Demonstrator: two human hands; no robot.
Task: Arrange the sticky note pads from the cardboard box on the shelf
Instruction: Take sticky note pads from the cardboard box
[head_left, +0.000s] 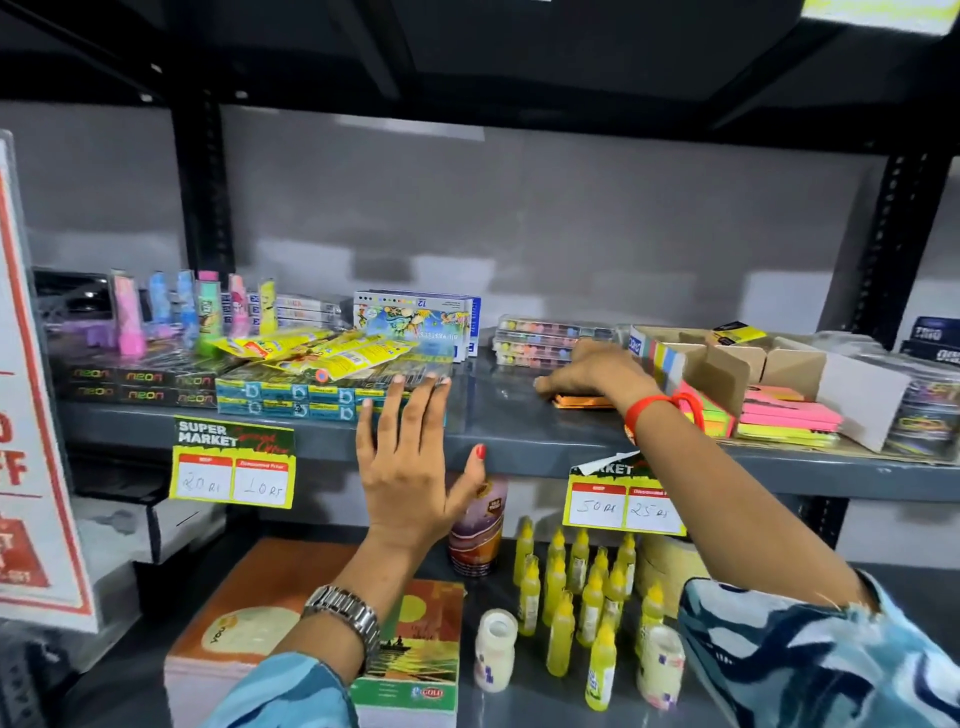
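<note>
Beside the cardboard box (727, 364), right hand (597, 371) presses an orange pad (582, 401) flat; left hand (410, 467) spread empty.

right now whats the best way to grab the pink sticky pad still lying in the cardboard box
Take the pink sticky pad by its two long edges, thumb and fingers pinching across its width, coming down from above. It lies flat on top of a yellow pad, so there is little room under it. The cardboard box has walls beside and behind it, so the top is probably the clearest way in.
</note>
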